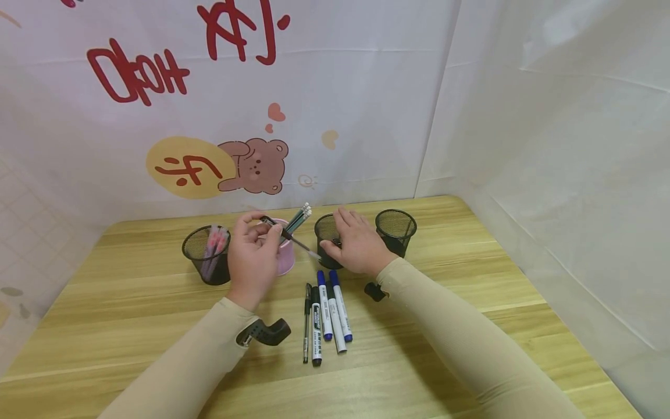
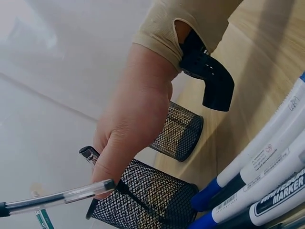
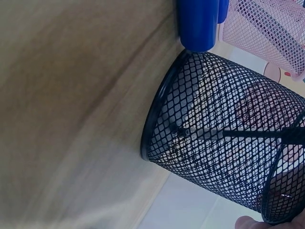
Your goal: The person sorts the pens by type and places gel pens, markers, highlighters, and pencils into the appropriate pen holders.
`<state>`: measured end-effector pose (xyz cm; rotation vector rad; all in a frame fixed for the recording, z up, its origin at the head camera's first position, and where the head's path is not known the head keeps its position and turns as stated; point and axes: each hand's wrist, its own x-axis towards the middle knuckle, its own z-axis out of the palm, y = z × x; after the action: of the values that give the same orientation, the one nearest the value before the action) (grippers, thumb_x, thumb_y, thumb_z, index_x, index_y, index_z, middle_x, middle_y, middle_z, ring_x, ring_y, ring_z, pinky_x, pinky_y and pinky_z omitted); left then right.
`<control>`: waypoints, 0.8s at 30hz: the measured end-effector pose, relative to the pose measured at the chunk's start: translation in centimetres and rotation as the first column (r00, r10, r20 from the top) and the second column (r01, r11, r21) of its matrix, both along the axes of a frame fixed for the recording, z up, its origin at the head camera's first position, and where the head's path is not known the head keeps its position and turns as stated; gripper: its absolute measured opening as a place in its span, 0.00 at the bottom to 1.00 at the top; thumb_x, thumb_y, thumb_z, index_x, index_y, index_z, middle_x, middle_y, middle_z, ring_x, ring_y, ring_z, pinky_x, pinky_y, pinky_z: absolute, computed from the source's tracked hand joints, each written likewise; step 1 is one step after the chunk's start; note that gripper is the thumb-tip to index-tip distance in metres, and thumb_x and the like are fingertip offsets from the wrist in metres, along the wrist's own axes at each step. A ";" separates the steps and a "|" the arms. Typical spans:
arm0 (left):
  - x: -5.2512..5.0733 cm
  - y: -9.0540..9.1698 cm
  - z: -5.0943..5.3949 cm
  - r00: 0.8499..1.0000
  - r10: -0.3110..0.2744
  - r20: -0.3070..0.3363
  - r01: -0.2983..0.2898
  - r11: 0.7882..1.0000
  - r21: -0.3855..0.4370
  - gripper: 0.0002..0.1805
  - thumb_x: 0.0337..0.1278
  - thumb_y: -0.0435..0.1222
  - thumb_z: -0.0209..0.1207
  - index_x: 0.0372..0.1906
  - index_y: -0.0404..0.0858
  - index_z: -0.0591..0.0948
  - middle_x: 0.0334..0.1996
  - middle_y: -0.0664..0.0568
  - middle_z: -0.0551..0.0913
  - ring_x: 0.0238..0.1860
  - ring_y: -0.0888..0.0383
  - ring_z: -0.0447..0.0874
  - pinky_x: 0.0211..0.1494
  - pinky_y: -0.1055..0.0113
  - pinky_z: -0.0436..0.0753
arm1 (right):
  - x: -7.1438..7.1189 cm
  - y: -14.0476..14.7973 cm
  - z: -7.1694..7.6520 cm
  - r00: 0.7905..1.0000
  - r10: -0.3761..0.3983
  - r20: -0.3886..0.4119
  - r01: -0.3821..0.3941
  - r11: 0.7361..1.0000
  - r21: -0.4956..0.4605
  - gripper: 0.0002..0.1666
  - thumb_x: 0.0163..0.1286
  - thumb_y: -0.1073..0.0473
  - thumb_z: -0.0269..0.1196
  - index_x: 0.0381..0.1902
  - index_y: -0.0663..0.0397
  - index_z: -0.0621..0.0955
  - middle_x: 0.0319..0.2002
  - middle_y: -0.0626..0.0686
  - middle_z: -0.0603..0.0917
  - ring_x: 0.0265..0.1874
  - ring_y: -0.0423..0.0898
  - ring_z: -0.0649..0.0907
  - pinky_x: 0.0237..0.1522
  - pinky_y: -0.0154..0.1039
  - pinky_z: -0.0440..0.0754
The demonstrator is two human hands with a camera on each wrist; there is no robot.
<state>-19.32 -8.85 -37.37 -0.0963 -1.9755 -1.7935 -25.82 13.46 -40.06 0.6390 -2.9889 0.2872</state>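
Note:
My left hand (image 1: 253, 256) pinches a black gel pen (image 1: 298, 241), which slants down to the right toward the middle black mesh cup (image 1: 331, 260). In the left wrist view, the clear end of this gel pen (image 2: 71, 195) is in front of that cup. My right hand (image 1: 358, 243) rests at the middle cup's rim with its fingers extended. Through the mesh in the right wrist view, a dark pen (image 3: 238, 134) stands inside the cup. Behind my left hand is a pink mesh cup (image 1: 285, 262) holding green pencils (image 1: 297, 222) with white ends.
Several markers (image 1: 340, 305) and another black gel pen (image 1: 306, 323) lie on the wooden table (image 1: 419, 372) before the cups. At the left, a black mesh cup (image 1: 214, 273) holds pink-purple pens (image 1: 213, 247). Another black mesh cup (image 1: 396, 227) stands right. Printed white cloth (image 1: 366, 116) hangs behind.

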 end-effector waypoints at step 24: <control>-1.1 0.7 -0.3 0.985 0.089 -0.149 -0.045 0.961 0.274 0.19 0.69 0.25 0.63 0.58 0.27 0.69 0.32 0.54 0.81 0.19 0.63 0.76 0.25 0.74 0.77 | 0.2 0.0 0.1 1.000 -0.004 0.003 0.004 1.000 -0.009 0.54 0.80 0.27 0.47 0.84 0.60 0.54 0.85 0.60 0.53 0.84 0.62 0.56 0.84 0.60 0.54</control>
<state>-20.39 -8.15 -37.63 -0.0811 -1.5902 -1.9277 -25.62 13.45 -39.94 0.6321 -2.9899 0.3019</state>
